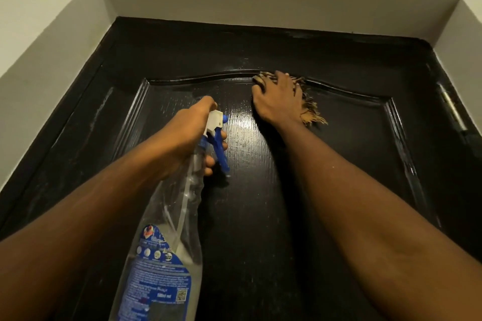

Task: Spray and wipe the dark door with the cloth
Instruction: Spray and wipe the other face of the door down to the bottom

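Frayed tan cloth [309, 109] pressed against glossy black door [260, 190], clear spray bottle [167, 255] tilted.

Most of cloth [309, 110] is being covered by right hand [276, 101]. Base of spray bottle [169, 247] is being cut off by bottom edge. Print on label [161, 277] is being rendered too small to read. Lower part of door [260, 216] is being cropped out.

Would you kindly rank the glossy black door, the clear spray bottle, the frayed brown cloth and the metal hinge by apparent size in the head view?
1. glossy black door
2. clear spray bottle, enlarged by nearness
3. frayed brown cloth, partly under the right hand
4. metal hinge
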